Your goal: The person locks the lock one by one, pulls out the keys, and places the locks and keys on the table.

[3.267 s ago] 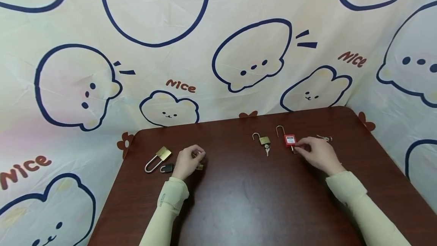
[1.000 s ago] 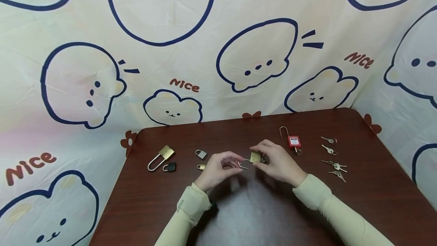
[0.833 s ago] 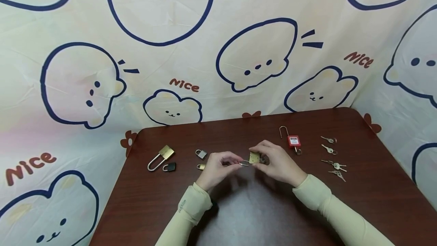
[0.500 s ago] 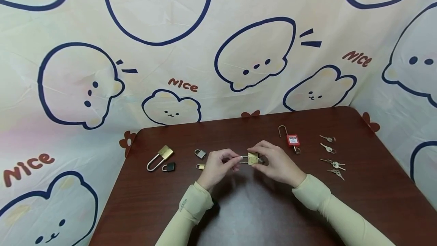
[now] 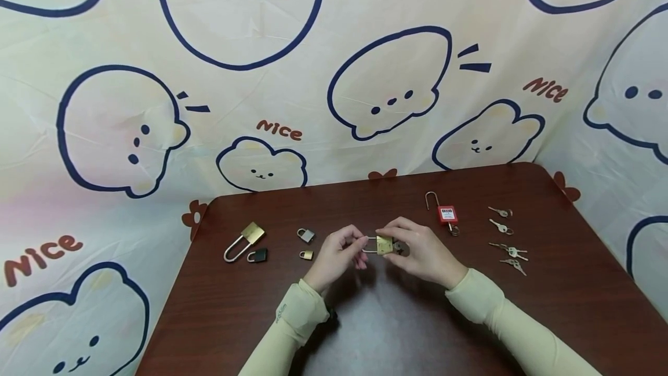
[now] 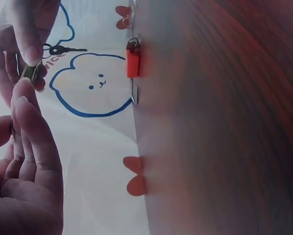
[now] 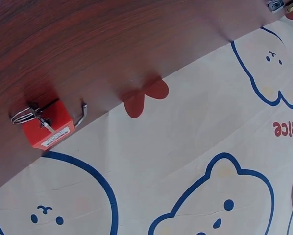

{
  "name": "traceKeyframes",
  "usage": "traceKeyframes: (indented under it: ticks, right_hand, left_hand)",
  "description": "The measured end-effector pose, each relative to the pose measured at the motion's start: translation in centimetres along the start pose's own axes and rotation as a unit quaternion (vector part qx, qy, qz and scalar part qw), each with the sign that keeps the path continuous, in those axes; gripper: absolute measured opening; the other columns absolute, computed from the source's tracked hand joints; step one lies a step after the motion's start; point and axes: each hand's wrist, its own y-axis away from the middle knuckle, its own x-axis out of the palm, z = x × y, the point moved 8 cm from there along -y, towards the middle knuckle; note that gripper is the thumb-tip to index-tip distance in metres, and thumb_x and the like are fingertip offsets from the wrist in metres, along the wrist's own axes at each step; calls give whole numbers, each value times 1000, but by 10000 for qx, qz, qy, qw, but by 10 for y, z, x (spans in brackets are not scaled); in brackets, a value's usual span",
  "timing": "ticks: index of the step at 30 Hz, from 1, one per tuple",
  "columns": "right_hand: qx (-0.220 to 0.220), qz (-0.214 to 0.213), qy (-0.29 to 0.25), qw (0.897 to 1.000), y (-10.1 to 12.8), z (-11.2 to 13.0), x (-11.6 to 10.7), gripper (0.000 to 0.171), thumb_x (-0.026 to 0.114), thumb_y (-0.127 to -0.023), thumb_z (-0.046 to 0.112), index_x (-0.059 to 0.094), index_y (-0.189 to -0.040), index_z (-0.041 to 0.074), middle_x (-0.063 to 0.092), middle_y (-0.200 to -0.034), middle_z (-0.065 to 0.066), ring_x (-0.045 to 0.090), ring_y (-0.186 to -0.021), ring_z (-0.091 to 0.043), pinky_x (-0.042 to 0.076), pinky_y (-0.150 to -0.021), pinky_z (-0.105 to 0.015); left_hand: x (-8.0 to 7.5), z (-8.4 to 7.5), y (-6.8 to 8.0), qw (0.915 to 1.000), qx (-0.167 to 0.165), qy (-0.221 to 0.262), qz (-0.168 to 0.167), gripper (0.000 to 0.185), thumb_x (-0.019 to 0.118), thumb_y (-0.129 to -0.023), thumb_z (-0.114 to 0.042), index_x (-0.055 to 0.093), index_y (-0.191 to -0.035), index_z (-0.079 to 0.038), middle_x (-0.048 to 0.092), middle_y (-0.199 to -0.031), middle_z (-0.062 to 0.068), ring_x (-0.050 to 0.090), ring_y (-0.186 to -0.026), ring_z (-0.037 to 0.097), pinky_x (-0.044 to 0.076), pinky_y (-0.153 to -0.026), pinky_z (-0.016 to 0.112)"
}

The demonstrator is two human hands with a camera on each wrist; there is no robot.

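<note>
I see my two hands meeting above the middle of the dark brown wooden surface [image 5: 396,329], with the small square brass padlock [image 5: 385,243] held between them, clear of the wood. My right hand [image 5: 424,253] pinches the lock body from the 3 o'clock side, thumb and forefinger curled on it, a key with a ring [image 6: 63,49] sticking out of the lock toward that hand's palm. My left hand [image 5: 338,254] comes in from 9 o'clock and its fingertips [image 5: 360,241] pinch the silver shackle (the thin metal loop, lying sideways).

At 2 o'clock from the hands a red plastic padlock with a long steel shackle [image 5: 446,213] lies flat, with loose silver keys [image 5: 508,242] further out at 3 o'clock. At 9 o'clock lie a small grey padlock [image 5: 306,235], a tiny brass one [image 5: 307,255], a small black one [image 5: 257,256] and a long-shackled brass padlock [image 5: 243,240].
</note>
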Motion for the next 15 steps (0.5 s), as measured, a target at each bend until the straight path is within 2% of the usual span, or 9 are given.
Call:
traceKeyframes:
  ticks: [4, 7, 15]
  right_hand:
    - [-68, -48, -6, 10000, 1, 2, -1, 52, 92, -76, 4, 73, -124, 11, 67, -115, 1, 61, -85, -8, 52, -61, -21]
    - [-81, -80, -33, 9999, 1, 2, -1, 54, 92, -75, 4, 73, -124, 11, 68, -115, 1, 61, -85, -8, 51, -61, -20]
    - [-193, -223, -124, 9995, 3, 4, -2, 53, 93, -74, 4, 74, -123, 11, 70, -114, 0, 64, -86, -8, 53, -63, -20]
  left_hand:
    - [1, 4, 1, 9990, -264, 346, 77, 26, 58, -106, -12, 55, -107, 14, 68, -73, 13, 67, -58, 15, 56, -58, 27]
    - [1, 4, 3, 9982, -362, 467, 141, 32, 58, -107, -16, 52, -110, 16, 66, -72, 6, 66, -59, 14, 55, -58, 26]
    - [11, 5, 5, 9976, -149, 475, 471, 35, 48, -111, -19, 47, -112, 15, 64, -71, 5, 64, -58, 14, 50, -58, 24]
